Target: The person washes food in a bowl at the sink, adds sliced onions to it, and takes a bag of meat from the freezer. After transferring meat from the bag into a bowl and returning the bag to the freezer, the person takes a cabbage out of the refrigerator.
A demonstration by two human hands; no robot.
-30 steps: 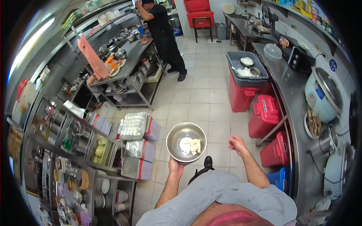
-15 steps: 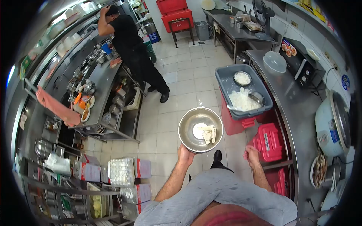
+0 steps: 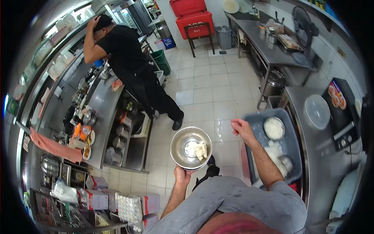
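My left hand (image 3: 182, 176) grips the near rim of a round stainless steel mixing bowl (image 3: 177, 155) and carries it above the floor. Inside the bowl lie pale, off-white pieces (image 3: 200, 150), some stick-shaped, whose kind I cannot make out. My right hand (image 3: 242, 129) is in the air to the right of the bowl, fingers loosely curled, with nothing visible in them. Below and beside my right forearm is a grey plastic tub (image 3: 295, 145). The tub contains a bowl of white rice (image 3: 274, 128), loose rice (image 3: 274, 151) and a metal scoop-like utensil (image 3: 287, 163).
To the left, a person in black (image 3: 134, 58) stands at a steel counter (image 3: 102, 107). A steel worktable (image 3: 307, 102) runs along my right side. Boxes (image 3: 96, 198) and egg trays (image 3: 130, 209) are at lower left. A red cooler (image 3: 194, 26) stands ahead.
I have moved forward, so the tub now lies closer on my right. My right hand has swung forward and up. The bowl remains in my left hand.
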